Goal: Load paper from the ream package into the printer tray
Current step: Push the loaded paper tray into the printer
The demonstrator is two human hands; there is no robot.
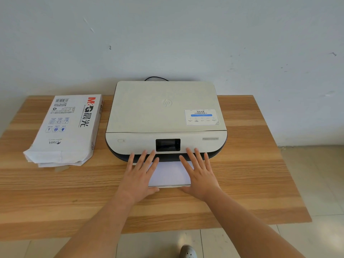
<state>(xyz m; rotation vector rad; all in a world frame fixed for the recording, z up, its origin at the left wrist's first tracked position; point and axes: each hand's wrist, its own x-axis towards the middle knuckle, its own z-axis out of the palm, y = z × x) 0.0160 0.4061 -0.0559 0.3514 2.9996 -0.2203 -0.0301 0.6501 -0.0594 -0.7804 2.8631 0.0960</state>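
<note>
A cream printer (165, 116) with a dark base stands at the middle of the wooden table (251, 174). A stack of white paper (169, 174) sticks out of its front slot, lying in the pulled-out tray. My left hand (139, 174) rests flat on the paper's left part, fingers spread, thumb at the front edge. My right hand (200, 174) lies flat on the right part in the same way. Both sets of fingertips reach the printer's dark front lip. The white ream package (68, 127) lies at the left, its near end torn open.
A black cable (156, 78) runs behind the printer along the pale wall. The table's right edge drops to a tiled floor (316, 183). A grey shoe (188, 252) shows below the table's front edge.
</note>
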